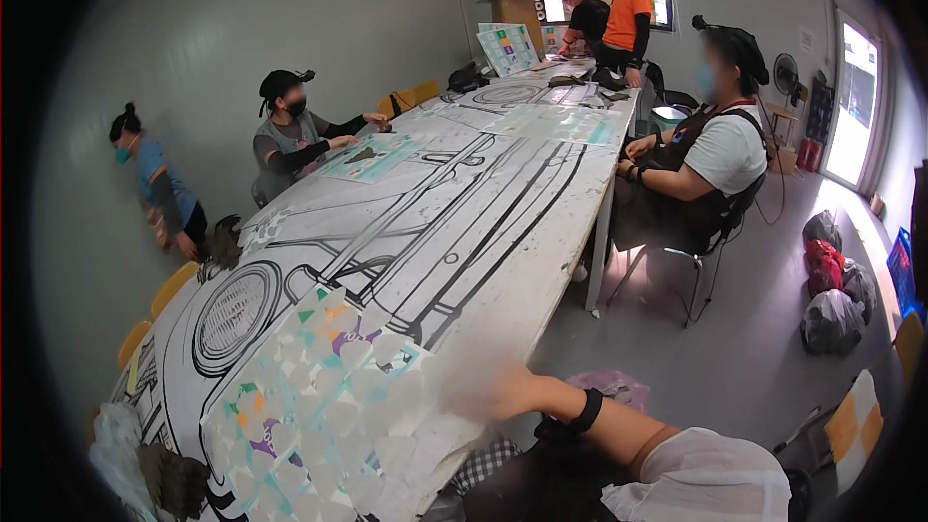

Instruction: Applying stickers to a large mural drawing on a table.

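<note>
My right hand reaches in from the lower right, a black band round its wrist. It is so smeared that its fingers do not show, and whether it holds anything cannot be made out. It is over the table's right edge, beside a sheet covered with pale rounded shapes and patches of teal, orange and purple. My left hand is out of view. Dark cloth and a black-and-white checked cloth lie below the table edge, under my right forearm.
The long table bears a black line drawing. A person sits across with a teal sheet; another sits along the right side. Others stand left and far back. Tied bags lie on the right floor, a brown-green bundle lower left.
</note>
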### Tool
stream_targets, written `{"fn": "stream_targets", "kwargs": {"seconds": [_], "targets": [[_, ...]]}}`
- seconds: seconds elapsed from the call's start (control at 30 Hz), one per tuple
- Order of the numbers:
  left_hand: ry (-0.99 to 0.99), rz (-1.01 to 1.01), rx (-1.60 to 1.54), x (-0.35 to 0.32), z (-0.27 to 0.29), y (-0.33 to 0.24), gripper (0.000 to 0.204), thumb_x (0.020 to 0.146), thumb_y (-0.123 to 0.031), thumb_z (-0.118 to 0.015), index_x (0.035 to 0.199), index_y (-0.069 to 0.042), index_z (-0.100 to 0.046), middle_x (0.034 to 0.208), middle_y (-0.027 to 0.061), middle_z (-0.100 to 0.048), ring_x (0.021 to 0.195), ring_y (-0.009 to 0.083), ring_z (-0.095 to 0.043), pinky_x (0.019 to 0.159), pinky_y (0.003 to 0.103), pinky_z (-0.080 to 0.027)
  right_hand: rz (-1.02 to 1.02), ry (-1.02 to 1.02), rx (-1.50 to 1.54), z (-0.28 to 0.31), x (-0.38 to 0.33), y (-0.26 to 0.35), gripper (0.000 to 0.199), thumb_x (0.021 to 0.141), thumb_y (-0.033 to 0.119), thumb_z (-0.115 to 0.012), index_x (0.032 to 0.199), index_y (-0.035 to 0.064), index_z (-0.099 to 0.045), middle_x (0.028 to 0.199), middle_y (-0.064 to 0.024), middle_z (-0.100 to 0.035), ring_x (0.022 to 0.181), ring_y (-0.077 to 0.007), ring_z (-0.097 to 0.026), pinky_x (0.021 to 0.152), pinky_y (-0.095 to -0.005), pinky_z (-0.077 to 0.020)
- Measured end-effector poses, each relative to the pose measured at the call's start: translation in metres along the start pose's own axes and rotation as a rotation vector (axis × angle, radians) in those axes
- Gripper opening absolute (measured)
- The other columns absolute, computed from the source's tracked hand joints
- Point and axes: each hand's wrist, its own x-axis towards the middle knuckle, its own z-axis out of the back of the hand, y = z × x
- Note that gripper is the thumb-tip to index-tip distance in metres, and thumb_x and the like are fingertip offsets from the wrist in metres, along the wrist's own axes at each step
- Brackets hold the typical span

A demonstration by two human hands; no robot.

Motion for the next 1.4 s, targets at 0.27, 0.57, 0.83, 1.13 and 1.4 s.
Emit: {"fn": "stream_targets", "kwargs": {"seconds": [0.27,0.57,0.83,1.13,1.4], "targets": [[-0.353,-0.258,0.269,-0.016,-0.023,0.018,0.026,0.100,-0.004,-0.046,0.089,0.004,-0.067,0.086,0.0190,-0.064,0.071,0.0346,-0.062,0.067,0.042,-0.051,-0.018,0.007,0.009,-0.003,-0.006,-0.006,0.016,0.085,0.024,-0.062,0.097,0.0156,-0.068,0.088,-0.0016,-0.067,0.073,-0.0186,-0.065,0.065,-0.0306,-0.0496],[-0.299,-0.052,-0.076,-0.015,-0.019,0.009,0.041,0.103,-0.019,-0.041,0.082,0.002,-0.069,0.078,0.0162,-0.064,0.066,0.0336,-0.058,0.063,0.043,-0.045,-0.029,-0.008,0.140,-0.008,-0.010,-0.019,0.015,0.086,0.023,-0.064,0.094,0.0131,-0.071,0.080,-0.0041,-0.066,0.067,-0.0156,-0.063,0.061,-0.0278,-0.0478],[-0.274,-0.006,-0.046,-0.019,-0.021,0.012,0.039,0.103,-0.022,-0.041,0.088,0.000,-0.069,0.082,0.0159,-0.065,0.073,0.0356,-0.059,0.068,0.044,-0.045,-0.033,-0.011,0.144,-0.005,-0.011,-0.019,0.016,0.087,0.024,-0.064,0.095,0.0125,-0.071,0.081,-0.0041,-0.066,0.067,-0.0155,-0.062,0.062,-0.0273,-0.0473],[-0.286,-0.027,-0.053,-0.019,-0.023,0.013,0.041,0.104,-0.023,-0.040,0.087,0.001,-0.069,0.081,0.0169,-0.064,0.072,0.0367,-0.058,0.068,0.045,-0.045,-0.022,-0.016,0.150,-0.006,-0.012,-0.021,0.016,0.087,0.024,-0.064,0.095,0.0122,-0.071,0.082,-0.0044,-0.067,0.069,-0.0152,-0.063,0.063,-0.0268,-0.0479],[-0.295,-0.082,-0.014,-0.023,-0.027,0.021,0.041,0.104,-0.022,-0.039,0.086,0.002,-0.067,0.079,0.0180,-0.061,0.069,0.0389,-0.055,0.064,0.046,-0.043,-0.024,-0.020,0.149,-0.004,-0.013,-0.019,0.015,0.087,0.023,-0.065,0.095,0.0118,-0.071,0.082,-0.0044,-0.067,0.069,-0.0148,-0.063,0.063,-0.0268,-0.0483]]}}
